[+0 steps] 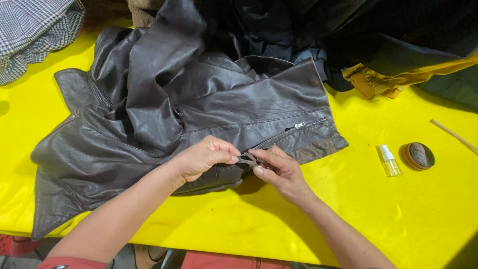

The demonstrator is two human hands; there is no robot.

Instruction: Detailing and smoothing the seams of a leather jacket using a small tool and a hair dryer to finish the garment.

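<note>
Head view looks straight down on a yellow worktop (378, 219) that carries everything here. Just beyond the hands, spread wide across it, lies a dark brown leather jacket (164, 109), crumpled and folded over itself, its hem edge drawn close to the person so the zipper is within easy reach. Farther beyond the hands, at the far side, sits a heap of dark clothing (308, 30) with a mustard-yellow garment (393, 79) trailing out of it, off to the right of the right hand. Well out past the left hand, in the far corner, a checked grey fabric (35, 30) is bunched up.

The left hand (201, 159) pinches the jacket's edge, fingers closed on the leather, seemingly to hold it taut. The right hand (279, 172) meets it fingertip to fingertip, closed on the small metal zipper pull (249, 159) at the lower end of the zipper line (303, 127); the two hands are together, almost touching, each clamped on its part.

To the right of the right hand, well apart from it, lie a round brown tin (418, 156), a small clear spray bottle (389, 160) just beside the tin, and a thin wooden stick (453, 134) beyond them.
</note>
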